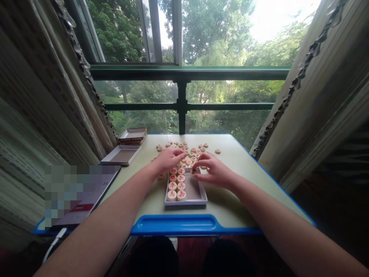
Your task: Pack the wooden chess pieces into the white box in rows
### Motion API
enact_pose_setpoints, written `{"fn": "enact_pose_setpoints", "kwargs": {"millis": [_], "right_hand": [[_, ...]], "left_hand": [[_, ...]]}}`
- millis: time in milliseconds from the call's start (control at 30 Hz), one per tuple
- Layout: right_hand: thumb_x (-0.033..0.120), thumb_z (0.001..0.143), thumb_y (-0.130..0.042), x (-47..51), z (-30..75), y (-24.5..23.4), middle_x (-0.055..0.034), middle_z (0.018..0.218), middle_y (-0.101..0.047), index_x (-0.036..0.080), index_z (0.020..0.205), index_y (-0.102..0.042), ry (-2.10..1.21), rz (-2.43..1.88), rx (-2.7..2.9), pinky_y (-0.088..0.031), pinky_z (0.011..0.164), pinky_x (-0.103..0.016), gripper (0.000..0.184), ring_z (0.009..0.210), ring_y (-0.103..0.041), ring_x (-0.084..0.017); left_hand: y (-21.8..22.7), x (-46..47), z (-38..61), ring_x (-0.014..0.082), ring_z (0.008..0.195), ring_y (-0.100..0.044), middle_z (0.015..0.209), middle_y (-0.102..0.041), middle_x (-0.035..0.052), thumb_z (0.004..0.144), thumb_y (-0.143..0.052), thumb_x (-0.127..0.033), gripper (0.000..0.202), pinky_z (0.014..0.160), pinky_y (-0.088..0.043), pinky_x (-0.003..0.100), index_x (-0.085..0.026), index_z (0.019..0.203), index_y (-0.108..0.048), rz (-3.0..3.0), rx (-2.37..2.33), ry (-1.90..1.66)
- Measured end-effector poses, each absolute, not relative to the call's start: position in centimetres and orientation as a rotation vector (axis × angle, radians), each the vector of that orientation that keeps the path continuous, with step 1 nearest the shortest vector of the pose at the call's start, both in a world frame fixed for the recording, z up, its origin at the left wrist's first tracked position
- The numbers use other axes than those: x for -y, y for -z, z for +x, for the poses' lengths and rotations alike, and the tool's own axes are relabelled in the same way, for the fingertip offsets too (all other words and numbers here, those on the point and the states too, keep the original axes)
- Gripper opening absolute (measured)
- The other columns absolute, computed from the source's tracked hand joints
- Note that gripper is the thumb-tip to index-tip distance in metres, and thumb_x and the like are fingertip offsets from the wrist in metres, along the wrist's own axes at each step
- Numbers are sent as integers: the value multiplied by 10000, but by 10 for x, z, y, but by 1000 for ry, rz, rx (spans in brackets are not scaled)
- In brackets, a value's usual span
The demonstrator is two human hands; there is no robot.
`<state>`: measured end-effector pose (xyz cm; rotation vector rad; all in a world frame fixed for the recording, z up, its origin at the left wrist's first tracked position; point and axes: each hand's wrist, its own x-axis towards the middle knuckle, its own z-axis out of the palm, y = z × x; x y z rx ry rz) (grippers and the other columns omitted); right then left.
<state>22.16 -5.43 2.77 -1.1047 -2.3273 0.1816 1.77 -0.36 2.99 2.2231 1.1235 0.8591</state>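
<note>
A shallow white-rimmed box (186, 202) lies in front of me, two columns of Chinese chess pieces with red characters (181, 186) along its left side. The right part of its grey bottom is bare. Over the box's far right part, my right hand (213, 169) pinches a Chinese chess piece with a dark character (193, 172) between thumb and fingers. My left hand (169, 158) hovers past the box's far left corner, fingers stretched to the right and nothing visible in them. Beyond both hands, many loose pieces (193, 150) are scattered, partly hidden by my fingers.
An open shallow tray (126, 154) and stacked box parts (133, 134) stand at the far left. A tablet-like screen (99, 192) with a white cable (54, 244) lies at the left. The table has a blue edge (239, 230); a window with green railing (190, 73) stands behind.
</note>
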Motion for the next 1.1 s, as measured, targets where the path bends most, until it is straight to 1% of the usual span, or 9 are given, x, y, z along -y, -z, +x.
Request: {"fn": "enact_pose_setpoints", "kwargs": {"millis": [133,233,400,533,667,800,967,1100], "right_hand": [[252,707,-681,54,219,-25,-50,808,-535,220,889,-725,-231,-1202,2382,-445,756,-339,189,802,-513,-185],[255,701,-677,55,218,-24,-46,799,-521,225,906,-726,-241,-1248,2387,-447,730,-324,213,795,-507,-185],[248,689,-672,58,215,-26,-41,771,-518,233,881,-728,-182,-1306,2396,-437,695,-313,200,780,-499,-188],[217,680,-664,60,213,-26,-44,792,-537,229,848,-716,-157,-1308,2383,-434,715,-319,175,798,-504,-192],[257,712,-639,61,209,-25,-51,799,-544,225,831,-718,-165,-1320,2380,-433,721,-322,146,796,-501,-192],[229,700,-634,61,206,-22,-50,806,-547,218,813,-708,-146,-1346,2354,-435,743,-320,136,811,-510,-193],[210,685,-623,58,208,-20,-44,797,-552,206,786,-682,-117,-1380,2310,-434,704,-299,117,776,-512,-181],[226,679,-626,58,209,-21,-41,787,-557,197,779,-667,-116,-1431,2289,-427,692,-296,111,752,-507,-176]], "left_hand": [[-27,8,21,144,604,-511,594,-588,9,808,-442,-496,441,560,-361,246,-139,652,-649,2332,-1119,-626],[-27,13,27,128,556,-464,540,-535,-2,824,-412,-487,451,526,-318,241,-143,615,-616,2356,-1100,-589],[-26,13,28,132,581,-468,548,-537,2,841,-414,-442,425,554,-322,243,-149,593,-595,2406,-1094,-652],[-25,10,27,137,613,-482,599,-570,13,841,-435,-411,397,574,-331,242,-142,613,-618,2404,-1116,-750],[-25,11,29,129,588,-470,566,-560,5,850,-423,-411,412,566,-323,238,-140,612,-623,2418,-1064,-704],[-24,12,30,121,581,-465,540,-546,-5,853,-419,-404,410,559,-316,229,-141,618,-629,2423,-1013,-668],[-22,11,31,120,566,-451,525,-520,-11,856,-413,-420,416,547,-311,230,-148,644,-646,2407,-982,-646],[-22,11,31,131,595,-474,556,-548,-1,861,-409,-414,408,560,-324,231,-150,687,-669,2418,-936,-648]]}}
